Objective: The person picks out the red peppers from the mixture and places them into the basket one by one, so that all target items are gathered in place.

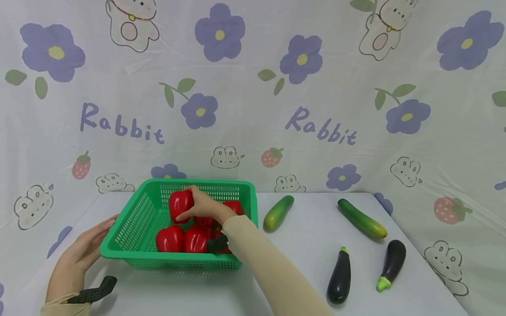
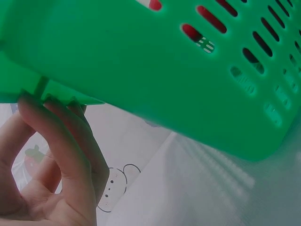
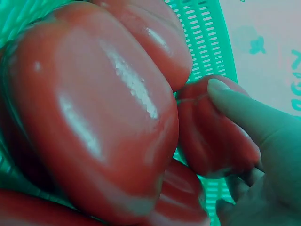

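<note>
- Right hand (image 1: 203,206) gripping red pepper (image 1: 179,205) above green basket (image 1: 130,228); risking slip off glossy skin.
- Left hand (image 1: 84,248) bracing basket rim, fingers straight; basket possibly sliding on desk (image 1: 300,263).

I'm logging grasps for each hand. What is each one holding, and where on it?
The right hand grips a red pepper by its side; the left hand touches the green basket at its rim.

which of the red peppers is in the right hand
The red pepper at the basket's far left, raised above the others; the right hand grips it. The other peppers lie on the basket floor, untouched.
</note>
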Action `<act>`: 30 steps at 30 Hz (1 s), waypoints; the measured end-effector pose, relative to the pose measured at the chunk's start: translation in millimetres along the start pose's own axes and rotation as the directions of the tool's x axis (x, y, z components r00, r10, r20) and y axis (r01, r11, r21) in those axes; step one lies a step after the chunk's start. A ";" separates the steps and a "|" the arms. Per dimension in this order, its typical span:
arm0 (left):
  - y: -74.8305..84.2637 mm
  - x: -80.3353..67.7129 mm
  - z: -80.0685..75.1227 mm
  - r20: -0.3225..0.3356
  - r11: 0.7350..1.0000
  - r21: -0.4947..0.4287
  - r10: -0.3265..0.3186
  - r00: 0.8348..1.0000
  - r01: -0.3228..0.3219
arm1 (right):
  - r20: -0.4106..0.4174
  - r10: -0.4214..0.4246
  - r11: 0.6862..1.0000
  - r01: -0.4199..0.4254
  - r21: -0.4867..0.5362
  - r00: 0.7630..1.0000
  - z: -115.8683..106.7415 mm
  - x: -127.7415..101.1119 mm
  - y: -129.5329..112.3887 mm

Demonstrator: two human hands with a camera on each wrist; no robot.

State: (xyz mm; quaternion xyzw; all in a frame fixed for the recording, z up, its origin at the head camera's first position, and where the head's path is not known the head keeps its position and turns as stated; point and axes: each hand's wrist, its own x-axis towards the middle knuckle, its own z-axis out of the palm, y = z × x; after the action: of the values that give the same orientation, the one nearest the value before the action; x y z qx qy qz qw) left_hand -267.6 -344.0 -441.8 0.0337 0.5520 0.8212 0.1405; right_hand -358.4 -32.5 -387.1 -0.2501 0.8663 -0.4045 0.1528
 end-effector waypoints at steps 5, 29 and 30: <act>0.5 -0.4 -0.1 0.005 1.000 -0.010 -0.003 1.000 0.003 | 0.012 -0.003 1.000 0.004 -0.029 1.000 3.1 3.1 0.9; 0.0 -1.7 -2.1 0.002 0.999 -0.037 -0.005 1.000 0.005 | -0.002 -0.004 0.992 0.004 -0.129 1.000 10.5 2.5 8.2; 0.1 -1.8 -2.6 0.011 0.999 -0.042 -0.003 1.000 0.004 | -0.004 -0.003 0.992 0.003 -0.128 1.000 10.6 2.5 8.0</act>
State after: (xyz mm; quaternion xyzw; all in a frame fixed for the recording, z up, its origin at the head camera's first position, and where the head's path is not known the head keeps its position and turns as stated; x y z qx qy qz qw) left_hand -266.4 -346.9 -442.5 0.0343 0.5341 0.8321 0.1455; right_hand -358.0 -36.1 -400.2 -0.2598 0.8904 -0.3488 0.1341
